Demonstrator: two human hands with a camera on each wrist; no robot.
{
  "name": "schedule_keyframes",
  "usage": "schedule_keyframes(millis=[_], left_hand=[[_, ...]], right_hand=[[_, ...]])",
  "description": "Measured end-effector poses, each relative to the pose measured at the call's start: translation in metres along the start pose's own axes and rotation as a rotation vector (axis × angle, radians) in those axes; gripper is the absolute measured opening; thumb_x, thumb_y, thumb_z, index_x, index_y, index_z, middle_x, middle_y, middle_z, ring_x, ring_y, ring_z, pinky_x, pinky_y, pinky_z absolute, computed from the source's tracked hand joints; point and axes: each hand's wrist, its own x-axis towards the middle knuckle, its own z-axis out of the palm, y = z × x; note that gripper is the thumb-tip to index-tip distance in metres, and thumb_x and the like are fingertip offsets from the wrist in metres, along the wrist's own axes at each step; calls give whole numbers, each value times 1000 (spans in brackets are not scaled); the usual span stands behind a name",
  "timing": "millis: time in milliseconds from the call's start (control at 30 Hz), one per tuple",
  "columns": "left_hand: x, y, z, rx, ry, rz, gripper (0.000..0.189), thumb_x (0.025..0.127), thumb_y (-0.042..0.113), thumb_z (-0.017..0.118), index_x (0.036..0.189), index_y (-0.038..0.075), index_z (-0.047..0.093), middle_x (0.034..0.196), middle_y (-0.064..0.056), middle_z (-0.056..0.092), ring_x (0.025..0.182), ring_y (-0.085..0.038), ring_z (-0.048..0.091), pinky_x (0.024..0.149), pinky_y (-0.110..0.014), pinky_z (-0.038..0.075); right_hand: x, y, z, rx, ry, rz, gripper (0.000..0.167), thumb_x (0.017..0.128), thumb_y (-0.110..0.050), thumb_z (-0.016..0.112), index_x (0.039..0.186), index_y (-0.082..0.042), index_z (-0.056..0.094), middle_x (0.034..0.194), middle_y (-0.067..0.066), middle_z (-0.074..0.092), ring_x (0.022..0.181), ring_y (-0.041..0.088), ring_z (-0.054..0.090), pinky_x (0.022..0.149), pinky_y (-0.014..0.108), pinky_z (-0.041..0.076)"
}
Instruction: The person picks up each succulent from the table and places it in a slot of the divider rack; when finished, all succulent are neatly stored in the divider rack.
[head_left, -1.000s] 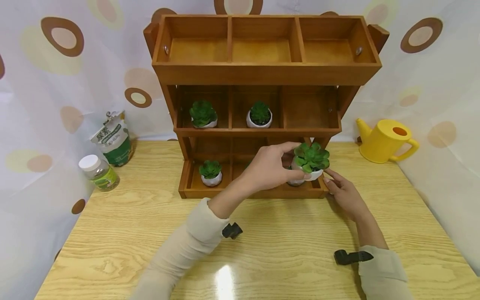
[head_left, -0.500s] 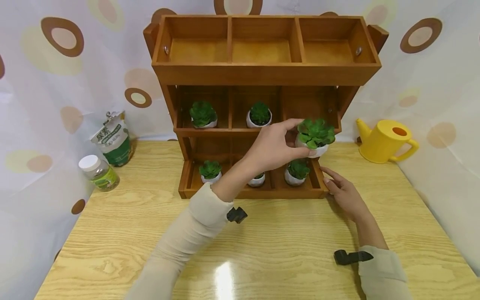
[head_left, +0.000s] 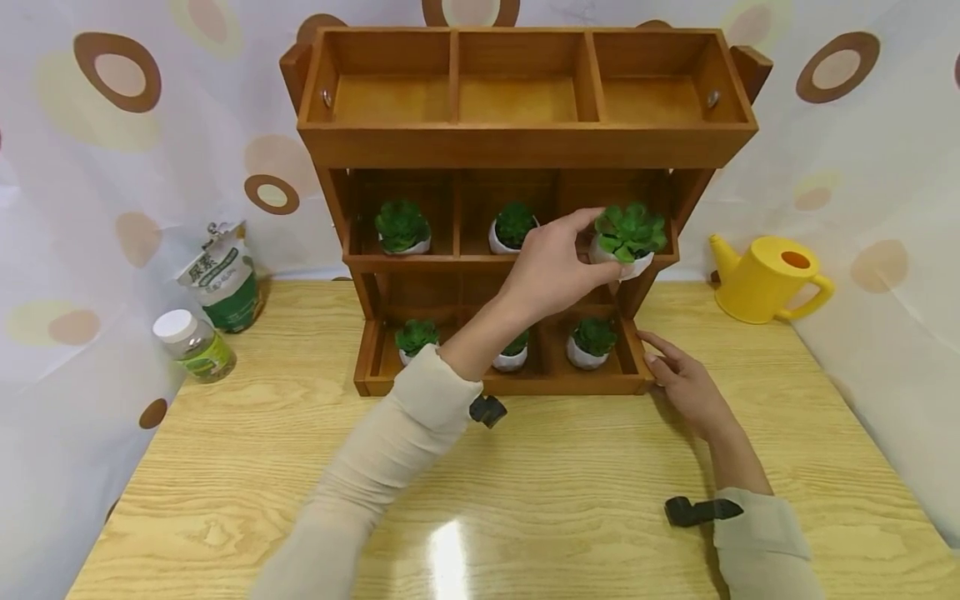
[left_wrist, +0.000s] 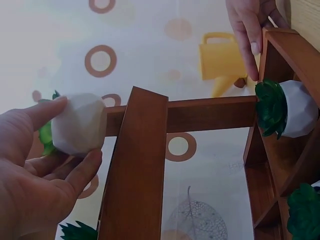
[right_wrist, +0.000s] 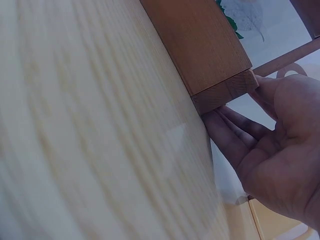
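My left hand [head_left: 551, 267] holds a green succulent [head_left: 632, 232] in a white faceted pot [left_wrist: 80, 125], pinched between thumb and fingers. The pot is at the right compartment of the middle tier of a wooden shelf [head_left: 525, 148], overlapping its front rim in the head view. At the bottom tier's right end, my right hand [head_left: 693, 396] grips the corner, with digits above and below the board end [right_wrist: 225, 92]. Two potted succulents, one left [head_left: 402, 227] and one centre [head_left: 513, 225], sit in the middle tier. Three more stand below, including the right one [head_left: 592, 342].
The shelf's top tier has three compartments [head_left: 517, 87]. A yellow watering can [head_left: 767, 279] stands to the right of the shelf. On the left are a white-capped jar [head_left: 197, 346] and a clipped green-and-white bag [head_left: 225, 279]. Patterned cloth hangs behind the wooden table [head_left: 585, 492].
My left hand has lifted the potted succulent from in front of the bottom tier up to the middle tier's right compartment. My right hand has stayed at the shelf's corner.
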Motion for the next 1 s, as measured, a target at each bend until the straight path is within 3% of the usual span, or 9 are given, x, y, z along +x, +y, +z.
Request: schedule_keyframes(millis=[133, 300, 500, 667, 833, 1000], left_hand=[[8, 2, 4, -10, 29, -8, 68, 92, 32, 74, 152, 15, 48, 133, 1, 66, 106, -10, 61, 91, -25, 50], [21, 6, 9, -6, 40, -42, 67, 93, 32, 73, 153, 17, 46, 143, 1, 61, 123, -14, 60, 101, -27, 50], [36, 12, 14, 91, 76, -103, 71, 92, 37, 75, 154, 18, 45, 149, 1, 55, 136, -17, 53, 111, -30, 45], [47, 14, 19, 204, 81, -110, 71, 93, 38, 74, 153, 15, 44, 144, -3, 58, 129, -19, 59, 105, -31, 50], [52, 17, 25, 287, 31, -122, 69, 95, 36, 72, 152, 10, 43, 140, -5, 60, 122, -21, 63, 101, -31, 53], [55, 22, 28, 346, 6, -145, 61, 96, 35, 70, 146, 7, 50, 133, -5, 63, 116, -20, 66, 97, -28, 55]], right_hand=[[1, 2, -1, -9, -1, 7, 56, 110, -41, 39, 162, -25, 27, 156, 22, 42, 106, -6, 55, 84, 18, 54], [2, 4, -2, -17, 2, 7, 55, 110, -41, 39, 162, -27, 28, 157, 20, 42, 113, -1, 56, 86, 20, 54], [0, -1, 0, -12, 1, 7, 56, 110, -42, 39, 162, -26, 28, 158, 21, 41, 126, 14, 55, 88, 21, 54], [0, -1, 2, -11, -2, 12, 55, 110, -41, 38, 162, -28, 28, 158, 22, 41, 135, 33, 51, 93, 29, 56], [0, 1, 1, -12, -1, 13, 54, 110, -40, 37, 162, -28, 27, 158, 21, 42, 136, 35, 51, 94, 33, 56], [-2, -1, 2, -17, 7, 4, 54, 110, -40, 37, 162, -26, 28, 158, 21, 42, 134, 33, 51, 91, 26, 55]])
